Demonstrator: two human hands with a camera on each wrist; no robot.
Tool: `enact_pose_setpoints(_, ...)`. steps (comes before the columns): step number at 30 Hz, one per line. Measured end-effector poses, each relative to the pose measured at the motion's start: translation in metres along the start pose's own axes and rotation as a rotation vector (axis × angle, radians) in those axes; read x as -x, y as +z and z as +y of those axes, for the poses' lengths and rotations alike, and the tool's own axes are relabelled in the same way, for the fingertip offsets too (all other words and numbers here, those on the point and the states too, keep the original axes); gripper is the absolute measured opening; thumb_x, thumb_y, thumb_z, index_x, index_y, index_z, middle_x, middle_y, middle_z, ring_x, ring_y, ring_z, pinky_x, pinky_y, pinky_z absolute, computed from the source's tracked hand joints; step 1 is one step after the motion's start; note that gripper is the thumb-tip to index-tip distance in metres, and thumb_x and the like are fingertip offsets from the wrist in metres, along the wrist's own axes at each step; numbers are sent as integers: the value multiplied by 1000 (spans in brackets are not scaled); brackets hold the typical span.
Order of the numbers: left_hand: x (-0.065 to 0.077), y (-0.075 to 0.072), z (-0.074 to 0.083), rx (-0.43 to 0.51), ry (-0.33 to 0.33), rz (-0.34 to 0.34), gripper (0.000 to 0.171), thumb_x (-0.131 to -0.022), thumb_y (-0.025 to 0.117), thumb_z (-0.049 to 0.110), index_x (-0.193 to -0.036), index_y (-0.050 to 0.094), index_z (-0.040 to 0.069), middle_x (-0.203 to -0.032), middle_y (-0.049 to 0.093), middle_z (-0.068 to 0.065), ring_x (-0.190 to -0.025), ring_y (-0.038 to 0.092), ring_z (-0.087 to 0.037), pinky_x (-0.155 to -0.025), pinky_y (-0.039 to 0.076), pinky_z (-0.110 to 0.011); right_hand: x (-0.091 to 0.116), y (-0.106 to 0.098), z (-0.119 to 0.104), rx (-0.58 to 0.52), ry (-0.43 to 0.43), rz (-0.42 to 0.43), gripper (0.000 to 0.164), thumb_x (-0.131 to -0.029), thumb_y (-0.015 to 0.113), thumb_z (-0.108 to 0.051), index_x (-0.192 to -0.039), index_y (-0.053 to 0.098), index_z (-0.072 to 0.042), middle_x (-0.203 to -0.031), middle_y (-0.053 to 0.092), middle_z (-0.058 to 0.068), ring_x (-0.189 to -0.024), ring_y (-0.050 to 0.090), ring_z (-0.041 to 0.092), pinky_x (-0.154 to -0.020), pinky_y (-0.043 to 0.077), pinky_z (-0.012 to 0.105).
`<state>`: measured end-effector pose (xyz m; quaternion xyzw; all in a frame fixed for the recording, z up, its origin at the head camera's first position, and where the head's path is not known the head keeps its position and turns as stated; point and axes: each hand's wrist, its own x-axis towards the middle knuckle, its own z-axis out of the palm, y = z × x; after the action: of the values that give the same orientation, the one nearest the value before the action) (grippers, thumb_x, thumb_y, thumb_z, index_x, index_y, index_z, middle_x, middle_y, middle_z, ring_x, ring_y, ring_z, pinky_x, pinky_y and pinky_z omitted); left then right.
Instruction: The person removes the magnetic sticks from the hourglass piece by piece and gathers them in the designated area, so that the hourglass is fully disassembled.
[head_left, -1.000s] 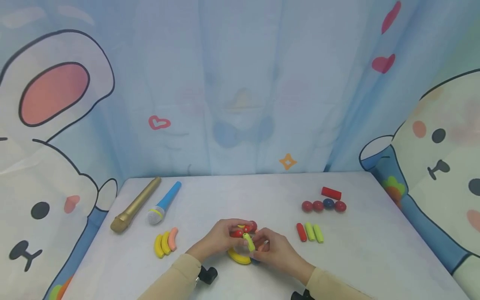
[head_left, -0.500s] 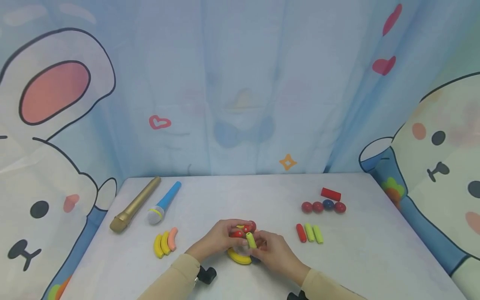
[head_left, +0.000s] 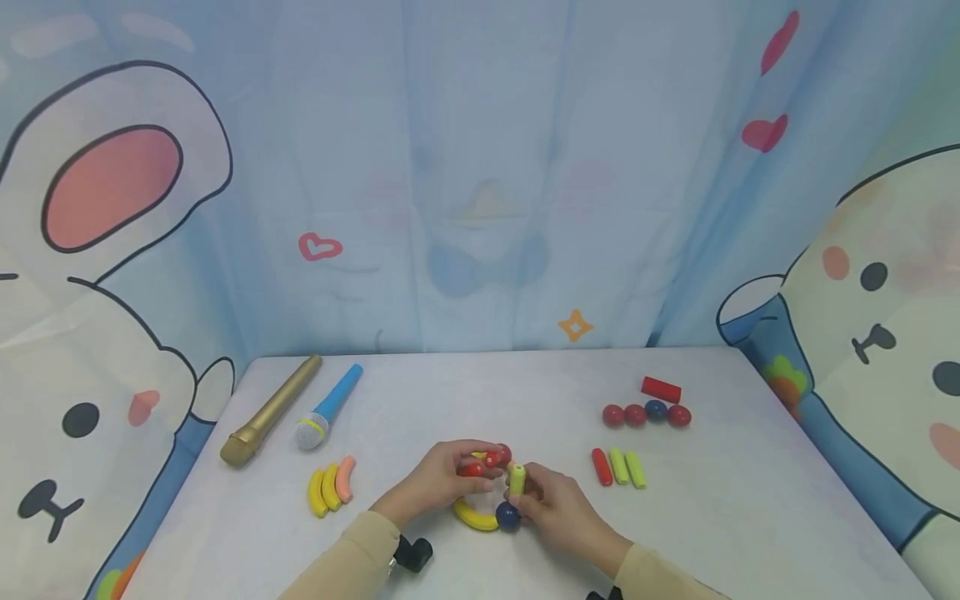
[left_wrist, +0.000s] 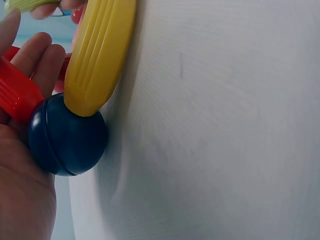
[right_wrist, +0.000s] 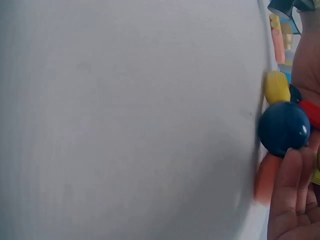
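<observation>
My left hand [head_left: 444,479] holds a built toy frame of sticks and balls by its red stick [left_wrist: 20,92], thumb and fingers about it. Low in the frame, a yellow curved stick [head_left: 474,517] meets a blue ball [head_left: 507,517] on the table. Red balls [head_left: 504,454] show at its far side, partly behind the fingers. A light green stick [head_left: 517,478] stands upright above the blue ball, pinched in my right hand [head_left: 561,507]. In the right wrist view, right fingertips touch or nearly touch a blue ball [right_wrist: 284,129], beside a salmon stick [right_wrist: 266,177].
To the left lie a gold microphone [head_left: 272,410], a blue toy microphone [head_left: 330,407], two yellow curved sticks [head_left: 323,490] and a salmon one [head_left: 344,479]. On the right are a row of balls [head_left: 635,416], a red stick [head_left: 661,389], a short red stick [head_left: 602,467] and green sticks [head_left: 627,468].
The right hand has shifted slightly right with the green stick, which has turned from slanted to upright. The blue ball beneath has come into fuller view. The left hand has stayed nearly still.
</observation>
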<state>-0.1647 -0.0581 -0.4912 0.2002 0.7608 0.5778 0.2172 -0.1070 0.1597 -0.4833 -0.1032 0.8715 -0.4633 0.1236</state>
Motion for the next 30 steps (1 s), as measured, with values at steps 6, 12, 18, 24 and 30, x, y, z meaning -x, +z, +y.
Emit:
enact_pose_setpoints(6, 1, 0, 1, -15, -26, 18, 47, -86, 78, 5, -128, 67, 22, -111, 72, 6, -96, 68, -13, -82, 56, -27, 8, -27, 3, -13, 23, 83, 28, -92, 72, -15, -119, 64, -9, -108, 67, 0, -95, 63, 17, -82, 56, 34)
enact_pose_setpoints(12, 3, 0, 3, -25, -33, 31, 45, -85, 78, 6, -126, 68, 23, -111, 72, 6, -96, 67, -13, -81, 56, -27, 26, -93, 35, -47, 104, 248, 52, -94, 71, -15, -139, 48, -6, -113, 65, 10, -99, 66, 23, -80, 57, 30)
enact_pose_setpoints(18, 3, -1, 3, 11, -30, 14, 45, -86, 77, 4, -128, 67, 19, -106, 74, 4, -101, 69, -13, -84, 56, -28, 40, -157, 96, 201, 232, 279, 64, -98, 64, -23, -152, 32, -8, -116, 56, 24, -99, 59, 36, -80, 57, 43)
enact_pose_setpoints(24, 3, -1, 4, 19, -34, 3, 45, -86, 77, 4, -128, 66, 19, -105, 74, 3, -103, 69, -13, -86, 55, -29, 41, -179, 130, 333, 296, 183, 71, -91, 74, -29, -148, 39, -4, -119, 55, 28, -99, 56, 40, -81, 55, 52)
enact_pose_setpoints(30, 3, 0, 4, 20, -33, 1, 45, -87, 77, 4, -128, 66, 18, -104, 75, 3, -103, 69, -13, -86, 55, -29, 40, -180, 129, 414, 240, 131, 74, -84, 81, -30, -143, 47, -2, -108, 58, 16, -94, 55, 31, -80, 54, 50)
